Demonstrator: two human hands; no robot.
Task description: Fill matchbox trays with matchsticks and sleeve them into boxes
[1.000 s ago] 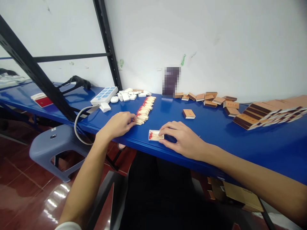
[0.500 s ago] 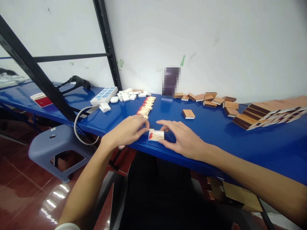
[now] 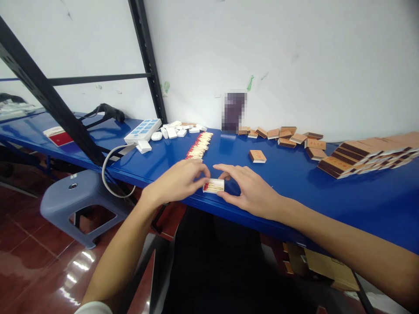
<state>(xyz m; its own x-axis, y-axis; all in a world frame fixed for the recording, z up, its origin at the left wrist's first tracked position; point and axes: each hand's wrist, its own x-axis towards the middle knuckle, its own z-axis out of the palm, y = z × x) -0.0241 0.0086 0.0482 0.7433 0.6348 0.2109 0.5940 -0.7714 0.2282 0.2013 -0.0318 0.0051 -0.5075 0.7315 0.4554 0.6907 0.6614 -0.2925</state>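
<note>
A small white matchbox tray (image 3: 214, 186) holding red-tipped matches lies near the front edge of the blue table (image 3: 327, 192). My left hand (image 3: 178, 179) reaches it from the left, fingers pinched together at the tray's left end, apparently on matches. My right hand (image 3: 248, 188) rests beside the tray on the right, thumb and forefinger touching its edges to steady it. A row of loose red-tipped matches (image 3: 198, 146) lies just behind my left hand.
White inner trays (image 3: 178, 128) and a power strip (image 3: 142, 130) lie at the back left. A single brown matchbox (image 3: 257, 155) sits mid-table, several more (image 3: 288, 135) along the wall, stacked sleeves (image 3: 366, 157) at the right. A grey stool (image 3: 75, 196) stands at the left.
My left hand moved right from the loose match row to the tray's left end. My right hand shifted from covering the tray's side to holding it with thumb and forefinger.
</note>
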